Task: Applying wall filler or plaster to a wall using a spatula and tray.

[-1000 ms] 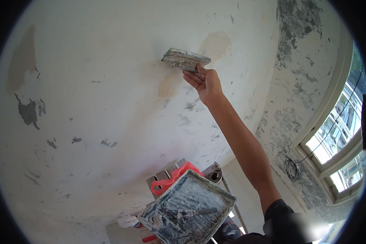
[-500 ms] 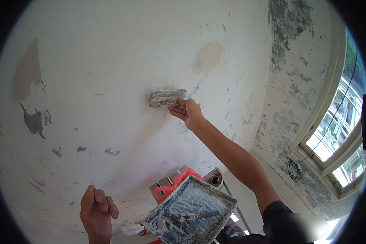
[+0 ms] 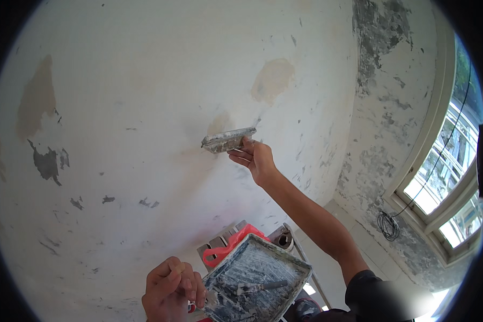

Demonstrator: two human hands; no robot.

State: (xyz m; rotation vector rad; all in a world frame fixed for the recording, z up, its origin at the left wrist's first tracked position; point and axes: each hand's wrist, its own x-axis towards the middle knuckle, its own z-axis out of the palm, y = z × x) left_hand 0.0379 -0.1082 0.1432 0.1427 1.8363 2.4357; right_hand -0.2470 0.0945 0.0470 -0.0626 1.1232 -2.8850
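right hand holds a flat tool up at a patchy wall, left hand near a tray

a person's right hand (image 3: pixel 260 161) pinches a flat tool (image 3: pixel 225 141), rectangular and crusted with grey-white filler, between thumb and fingers. the tool sits mid-view in front of a pale wall (image 3: pixel 145 102), its long edge slightly tilted, right end higher; whether it touches the wall, one cannot tell. broad wall surface spreads above and to the left of it, with a tan patch (image 3: pixel 273 80) up to the right. farther right, the wall stops at a corner.

low down, the left hand (image 3: pixel 173 292) is loosely curled (whether anything is inside, one cannot tell), overlapping the left edge of a smeared dark tray (image 3: pixel 284 263). a scraper (image 3: pixel 262 287) lies in the tray. a red bag (image 3: pixel 231 247) sits just behind the tray's upper edge. a window (image 3: pixel 440 177) bounds the far right.
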